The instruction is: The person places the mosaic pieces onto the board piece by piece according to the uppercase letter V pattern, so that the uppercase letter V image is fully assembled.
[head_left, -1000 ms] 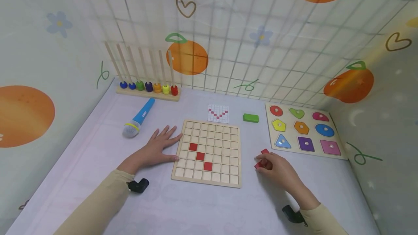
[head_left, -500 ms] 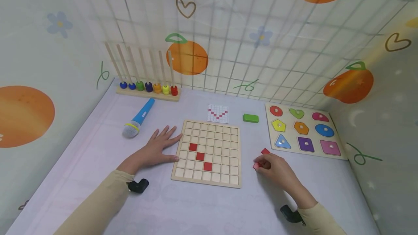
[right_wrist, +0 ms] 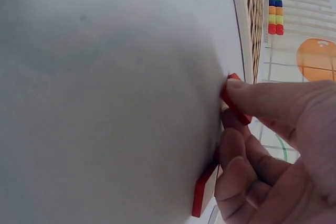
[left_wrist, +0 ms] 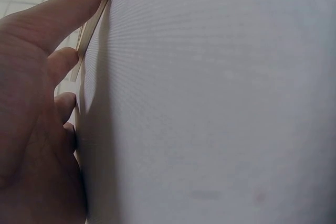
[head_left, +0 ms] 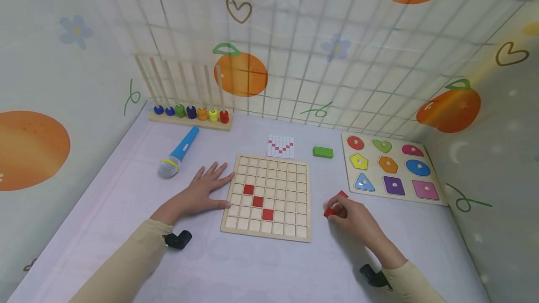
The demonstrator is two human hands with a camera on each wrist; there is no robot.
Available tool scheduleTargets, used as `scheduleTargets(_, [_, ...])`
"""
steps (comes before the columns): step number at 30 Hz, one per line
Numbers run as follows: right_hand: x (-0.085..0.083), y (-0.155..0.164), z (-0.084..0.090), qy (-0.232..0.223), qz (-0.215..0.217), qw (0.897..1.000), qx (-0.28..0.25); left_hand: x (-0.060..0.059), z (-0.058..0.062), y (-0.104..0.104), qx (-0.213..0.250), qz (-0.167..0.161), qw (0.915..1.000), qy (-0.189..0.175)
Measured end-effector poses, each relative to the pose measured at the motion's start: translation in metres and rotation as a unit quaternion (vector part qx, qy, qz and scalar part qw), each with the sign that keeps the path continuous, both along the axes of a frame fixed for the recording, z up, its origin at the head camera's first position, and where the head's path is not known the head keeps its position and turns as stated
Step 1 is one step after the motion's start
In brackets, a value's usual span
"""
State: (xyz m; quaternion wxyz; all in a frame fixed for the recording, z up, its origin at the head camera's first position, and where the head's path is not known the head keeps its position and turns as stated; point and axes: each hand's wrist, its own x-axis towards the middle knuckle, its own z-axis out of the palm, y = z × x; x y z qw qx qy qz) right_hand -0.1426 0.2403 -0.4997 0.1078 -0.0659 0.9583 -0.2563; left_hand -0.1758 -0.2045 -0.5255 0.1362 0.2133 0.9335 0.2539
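Note:
My right hand (head_left: 351, 216) is low over the cloth to the right of the wooden grid board (head_left: 267, 236). Thumb and fingers pinch a small red square tile (right_wrist: 237, 99), also seen at the fingertips in the head view. A second red tile (right_wrist: 203, 192) lies on the cloth beside the curled fingers, partly hidden by them in the head view. My left hand (head_left: 205, 191) lies with spread fingers, thumb and index touching the board's left edge. Three red tiles (head_left: 258, 201) sit in the board's cells in a descending diagonal.
Behind the board lie a pattern card (head_left: 280, 146) with a red V and a green block (head_left: 323, 152). A shape puzzle (head_left: 349, 172) stands at the right. A toy microphone (head_left: 181, 149) and a bead rack (head_left: 189, 122) are at the back left.
My right hand has slid slightly left with the pinched red tile, away from the second tile. The left hand and the board have stayed put.

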Motion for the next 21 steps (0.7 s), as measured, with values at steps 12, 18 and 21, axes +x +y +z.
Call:
scheduleTargets(12, [-0.0025, -0.001, 0.002, 0.004, 0.005, 1.0, -0.03, 0.0002, 0.0007, 0.0004, 0.003, 0.0, 1.0, -0.002])
scheduleTargets(18, [-0.0068, -0.0053, 0.0011, 0.033, 0.012, 0.999, -0.04, 0.0006, 0.0015, 0.0002, 0.004, 0.0, 1.0, -0.001])
scheduleTargets(21, [-0.0096, -0.0094, 0.0013, 0.043, 0.014, 0.998, -0.044, 0.0003, 0.0012, 0.0002, 0.003, 0.0, 1.0, -0.001])
